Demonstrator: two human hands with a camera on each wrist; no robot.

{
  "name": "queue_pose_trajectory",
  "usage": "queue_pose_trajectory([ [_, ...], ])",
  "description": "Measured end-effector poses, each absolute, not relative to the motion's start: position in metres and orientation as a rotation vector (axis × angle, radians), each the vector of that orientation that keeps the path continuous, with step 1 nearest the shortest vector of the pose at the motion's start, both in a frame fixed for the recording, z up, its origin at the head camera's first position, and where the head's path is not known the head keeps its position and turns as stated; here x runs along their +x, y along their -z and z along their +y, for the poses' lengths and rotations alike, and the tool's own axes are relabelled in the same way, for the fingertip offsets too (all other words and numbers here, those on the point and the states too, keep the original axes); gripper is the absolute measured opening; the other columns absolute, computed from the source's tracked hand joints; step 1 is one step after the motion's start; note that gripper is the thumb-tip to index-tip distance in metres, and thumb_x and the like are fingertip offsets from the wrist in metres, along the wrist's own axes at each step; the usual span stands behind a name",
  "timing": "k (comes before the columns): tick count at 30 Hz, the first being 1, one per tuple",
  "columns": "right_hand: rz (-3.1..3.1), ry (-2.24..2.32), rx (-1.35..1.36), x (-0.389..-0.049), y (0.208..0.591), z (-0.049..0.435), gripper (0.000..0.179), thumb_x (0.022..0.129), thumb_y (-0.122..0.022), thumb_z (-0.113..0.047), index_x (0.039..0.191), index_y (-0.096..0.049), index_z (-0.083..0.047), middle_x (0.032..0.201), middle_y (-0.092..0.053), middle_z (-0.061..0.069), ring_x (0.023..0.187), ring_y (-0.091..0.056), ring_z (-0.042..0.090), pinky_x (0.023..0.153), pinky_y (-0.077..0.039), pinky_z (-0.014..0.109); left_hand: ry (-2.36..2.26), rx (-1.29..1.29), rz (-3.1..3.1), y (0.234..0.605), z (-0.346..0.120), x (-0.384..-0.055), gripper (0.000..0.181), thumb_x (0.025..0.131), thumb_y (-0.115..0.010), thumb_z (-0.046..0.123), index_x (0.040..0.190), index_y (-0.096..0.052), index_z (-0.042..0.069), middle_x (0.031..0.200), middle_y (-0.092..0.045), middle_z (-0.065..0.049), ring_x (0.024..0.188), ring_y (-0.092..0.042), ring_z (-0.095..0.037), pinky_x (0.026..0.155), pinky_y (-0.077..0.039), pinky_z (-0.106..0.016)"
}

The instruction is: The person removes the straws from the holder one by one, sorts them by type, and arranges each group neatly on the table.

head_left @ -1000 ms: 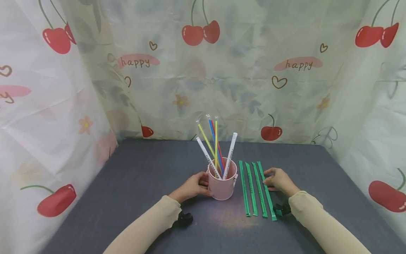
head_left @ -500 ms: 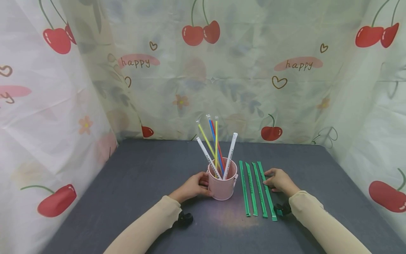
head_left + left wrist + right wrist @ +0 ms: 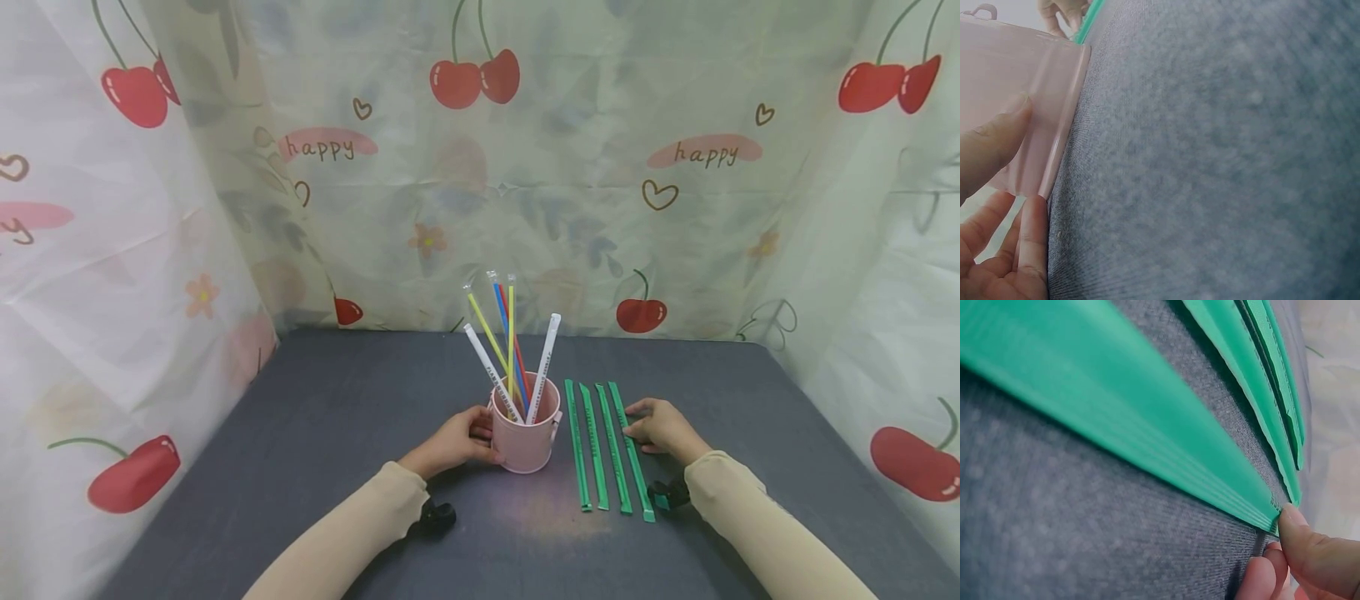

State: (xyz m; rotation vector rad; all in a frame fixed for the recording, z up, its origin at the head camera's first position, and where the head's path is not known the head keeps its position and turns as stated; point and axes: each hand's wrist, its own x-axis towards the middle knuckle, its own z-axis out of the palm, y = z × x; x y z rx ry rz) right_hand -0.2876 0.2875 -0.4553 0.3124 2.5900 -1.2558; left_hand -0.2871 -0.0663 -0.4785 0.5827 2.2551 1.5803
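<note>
Pinch and Grip

A right hand [image 3: 662,429] pinches the rightmost of four slim green-wrapped sticks [image 3: 637,475] on a dark-gray table [image 3: 360,400]; beside them, the left hand [image 3: 455,439] grips a round pink pail [image 3: 527,448], thin multicolored straws [image 3: 512,333] inside.

Pink bucket [image 3: 526,448]: one. Green wrapped sticks [image 3: 613,450]: four. White wrapped sticks [image 3: 543,367]: two. Coloured straws [image 3: 512,333]: four.

We look into a curtained tabletop booth [image 3: 862,275], whether in a home or a studio we cannot tell: cherry-print cloth [image 3: 517,221], lettered "happy," hangs at nine, twelve and three o'clock around a dark table [image 3: 360,392].
</note>
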Motion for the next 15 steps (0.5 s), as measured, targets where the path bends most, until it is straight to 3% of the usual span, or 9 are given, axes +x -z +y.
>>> queue_pose_trajectory([
  [15,2.564,1.289,0.336,-0.2867,0.4547,0.2889,0.045,0.089,-0.068,-0.005,0.130,-0.051,0.003,0.094,-0.069,0.010,0.076,-0.062,0.015,0.062,-0.057,0.032,-1.586,0.577,2.256,0.4806,-0.0662,-0.2890,0.063,0.075,-0.081,0.004,0.129,-0.049,-0.002,0.117,-0.061,-0.016,0.107,-0.061,-0.024,0.091,-0.054,-0.037],
])
